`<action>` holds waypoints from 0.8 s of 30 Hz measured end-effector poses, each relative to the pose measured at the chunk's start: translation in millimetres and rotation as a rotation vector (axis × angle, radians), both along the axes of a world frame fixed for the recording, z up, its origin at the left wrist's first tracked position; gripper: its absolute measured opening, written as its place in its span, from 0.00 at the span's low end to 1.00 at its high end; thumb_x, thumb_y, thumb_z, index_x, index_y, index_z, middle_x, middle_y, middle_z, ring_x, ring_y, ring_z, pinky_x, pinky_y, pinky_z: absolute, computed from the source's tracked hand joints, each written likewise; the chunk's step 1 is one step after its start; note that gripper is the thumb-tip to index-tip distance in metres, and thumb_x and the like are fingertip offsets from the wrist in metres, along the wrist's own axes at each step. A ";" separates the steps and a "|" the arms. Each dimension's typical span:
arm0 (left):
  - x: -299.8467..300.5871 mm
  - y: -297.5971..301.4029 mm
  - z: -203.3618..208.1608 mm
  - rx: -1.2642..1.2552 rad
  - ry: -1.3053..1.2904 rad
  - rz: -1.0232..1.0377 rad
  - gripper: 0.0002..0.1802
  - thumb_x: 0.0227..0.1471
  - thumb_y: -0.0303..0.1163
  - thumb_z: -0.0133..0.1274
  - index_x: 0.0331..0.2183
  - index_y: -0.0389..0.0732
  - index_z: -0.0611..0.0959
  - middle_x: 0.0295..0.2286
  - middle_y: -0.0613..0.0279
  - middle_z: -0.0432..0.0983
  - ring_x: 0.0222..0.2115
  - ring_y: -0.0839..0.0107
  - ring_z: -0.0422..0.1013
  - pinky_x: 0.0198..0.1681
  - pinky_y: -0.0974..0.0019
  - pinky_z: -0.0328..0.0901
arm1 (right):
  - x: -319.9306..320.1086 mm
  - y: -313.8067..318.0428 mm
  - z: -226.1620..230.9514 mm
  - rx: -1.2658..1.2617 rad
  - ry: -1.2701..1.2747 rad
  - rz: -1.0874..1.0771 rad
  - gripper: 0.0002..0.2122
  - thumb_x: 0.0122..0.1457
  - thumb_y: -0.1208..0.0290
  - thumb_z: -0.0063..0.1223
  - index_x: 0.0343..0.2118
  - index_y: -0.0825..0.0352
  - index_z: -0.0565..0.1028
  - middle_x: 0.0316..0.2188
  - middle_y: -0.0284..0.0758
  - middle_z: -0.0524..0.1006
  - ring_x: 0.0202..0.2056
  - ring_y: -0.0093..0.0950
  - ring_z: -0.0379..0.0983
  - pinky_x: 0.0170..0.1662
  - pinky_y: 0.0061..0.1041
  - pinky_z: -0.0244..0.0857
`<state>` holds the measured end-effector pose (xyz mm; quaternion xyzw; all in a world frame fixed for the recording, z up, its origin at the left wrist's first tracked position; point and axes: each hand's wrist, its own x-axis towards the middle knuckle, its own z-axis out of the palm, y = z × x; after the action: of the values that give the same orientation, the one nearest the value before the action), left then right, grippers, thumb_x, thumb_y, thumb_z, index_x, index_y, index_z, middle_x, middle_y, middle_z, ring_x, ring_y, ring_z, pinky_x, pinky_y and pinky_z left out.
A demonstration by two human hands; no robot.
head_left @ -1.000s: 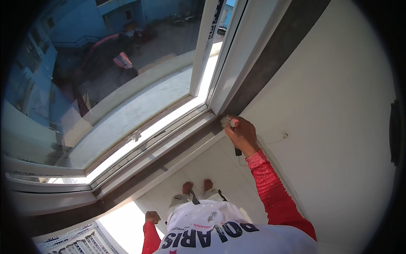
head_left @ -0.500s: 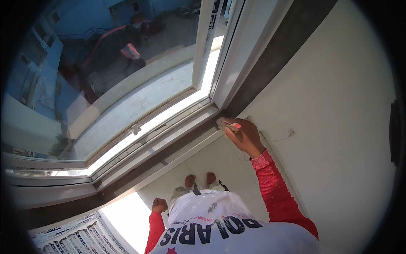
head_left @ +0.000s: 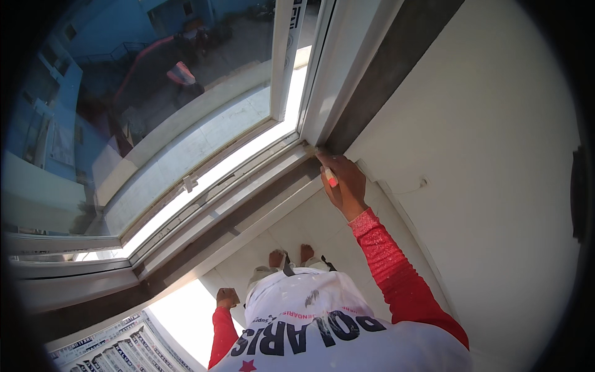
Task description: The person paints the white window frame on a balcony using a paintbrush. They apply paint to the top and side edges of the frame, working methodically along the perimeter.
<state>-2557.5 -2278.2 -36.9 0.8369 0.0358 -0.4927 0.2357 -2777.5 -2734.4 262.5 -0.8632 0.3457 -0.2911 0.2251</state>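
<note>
Red-handled and light by the look of it, the small brush [head_left: 328,175] sits pinched in our right hand [head_left: 344,186] at the window frame's [head_left: 322,111] lower corner, best gripped mid-handle since its bristles seem soft, while our left hand [head_left: 227,298] hangs loosely curled, empty.

I am holding a small brush [head_left: 326,172] with a pink-red handle, its pale bristle tip pressing into the window frame's [head_left: 322,93] lower corner.

Bright daylight floods through the window [head_left: 204,124]; fisheye bends edges, dark rim.
</note>
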 end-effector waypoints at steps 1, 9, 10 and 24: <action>-2.7 -4.9 -0.1 -0.001 0.005 -0.027 0.26 0.54 0.42 0.56 0.49 0.35 0.75 0.41 0.47 0.78 0.39 0.49 0.78 0.27 0.51 0.78 | 0.7 0.0 -14.3 -0.063 0.064 -0.037 0.27 0.46 0.76 0.66 0.54 0.54 0.79 0.35 0.37 0.78 0.37 0.37 0.77 0.41 0.32 0.74; -6.5 25.9 -23.9 -0.123 -0.175 -0.473 0.25 0.57 0.44 0.55 0.48 0.36 0.76 0.41 0.46 0.79 0.38 0.52 0.79 0.34 0.53 0.77 | 24.4 69.9 21.9 0.364 -0.110 0.326 0.18 0.55 0.73 0.59 0.51 0.61 0.80 0.39 0.38 0.82 0.40 0.36 0.80 0.41 0.32 0.75; -14.3 14.2 -13.5 -0.097 -0.086 -0.194 0.24 0.56 0.42 0.57 0.48 0.36 0.76 0.41 0.46 0.79 0.37 0.51 0.79 0.30 0.53 0.78 | 18.6 55.0 32.0 0.253 -0.009 0.222 0.17 0.56 0.74 0.57 0.50 0.62 0.80 0.40 0.39 0.83 0.41 0.35 0.80 0.40 0.32 0.75; -52.8 31.5 19.2 0.013 -0.049 -0.023 0.27 0.48 0.36 0.55 0.48 0.30 0.76 0.38 0.43 0.78 0.33 0.52 0.80 0.26 0.55 0.78 | -22.6 -17.6 2.7 -0.178 0.192 -0.056 0.23 0.49 0.77 0.65 0.51 0.56 0.78 0.37 0.37 0.78 0.41 0.39 0.77 0.40 0.36 0.73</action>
<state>-2610.3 -2246.6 -17.7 0.8506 0.0234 -0.4744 0.2255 -2800.0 -2752.0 265.2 -0.8935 0.3627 -0.2427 0.1054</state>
